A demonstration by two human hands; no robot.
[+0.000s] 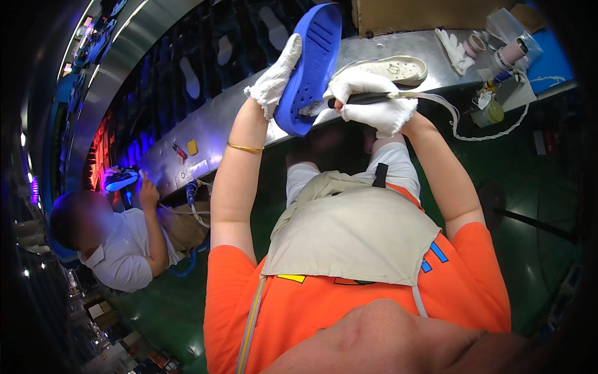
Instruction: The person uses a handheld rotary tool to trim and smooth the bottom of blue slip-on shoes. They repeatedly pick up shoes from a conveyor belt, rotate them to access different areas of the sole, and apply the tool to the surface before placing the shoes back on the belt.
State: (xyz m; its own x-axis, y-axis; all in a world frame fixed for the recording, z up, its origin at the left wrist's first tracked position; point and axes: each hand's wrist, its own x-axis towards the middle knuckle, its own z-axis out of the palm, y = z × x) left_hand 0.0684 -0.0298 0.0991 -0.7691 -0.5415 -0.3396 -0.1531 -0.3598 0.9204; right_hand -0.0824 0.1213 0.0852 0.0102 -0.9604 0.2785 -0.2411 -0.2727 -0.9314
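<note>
My left hand (278, 76), in a white knit glove, is closed on the edge of a blue shoe sole (313, 59), which is tilted up and has grooves and small holes. My right hand (374, 103), also gloved, is closed around a black-handled brush (369, 98). Its whitish tip is against the inner face of the sole at the near end. A pale tube or cord (436, 98) runs from the handle to the right. Just beyond my right hand, a cream shoe piece with small holes (402, 68) lies on the metal bench (367, 48).
A conveyor (233, 78) with several pale soles runs along the far side. White gloves (455, 51), spools (511, 53) and a small jar (492, 112) are at the right. A cardboard box (405, 15) stands behind. Another person (124, 243) works at the left, holding a shoe.
</note>
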